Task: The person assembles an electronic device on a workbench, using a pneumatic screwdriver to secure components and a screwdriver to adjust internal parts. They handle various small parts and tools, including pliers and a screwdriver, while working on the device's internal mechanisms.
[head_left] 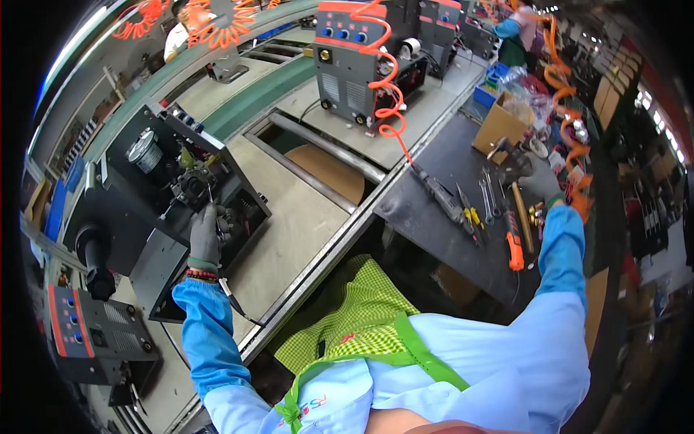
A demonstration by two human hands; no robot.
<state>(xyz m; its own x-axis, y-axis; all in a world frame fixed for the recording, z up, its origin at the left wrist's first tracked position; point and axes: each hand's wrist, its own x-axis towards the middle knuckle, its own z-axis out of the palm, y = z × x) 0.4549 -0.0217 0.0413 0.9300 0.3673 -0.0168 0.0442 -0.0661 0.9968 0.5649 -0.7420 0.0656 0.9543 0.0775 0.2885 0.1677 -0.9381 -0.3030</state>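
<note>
"Open machine housing (233,179): where is it standing now?"

"It is standing on the light bench (278,202), at the person's left side. Farther to the left, a grey machine with blue knobs (97,329) is standing near it."

"And what is the housing containing?"

"A pale round can (146,150) is sitting in its left part. The gloved left hand (206,235) is reaching inside, and its fingertips are coming close to the dark inner mechanism (189,189). Whether they are grasping something there or only touching, I cannot tell."

"Going to the right, what are you seeing?"

"Two metal bars (329,147) are crossing an opening in the bench, and beyond them another grey machine (347,72) is standing. An orange coiled hose (390,94) is hanging before it and leading to a slim grey tool (442,199), which is lying on the dark tabletop (488,253). Beside this tool, yellow-handled tools (472,215), wrenches (486,202), an orange-handled tool (514,249) and a wooden handle (522,217) are lying."

"And the right hand?"

"The gloved right hand (542,177) is reaching to a dark tool (512,160), near a cardboard box (497,126). Its fingers are partly hiding, so I cannot tell if they are gripping."
</note>
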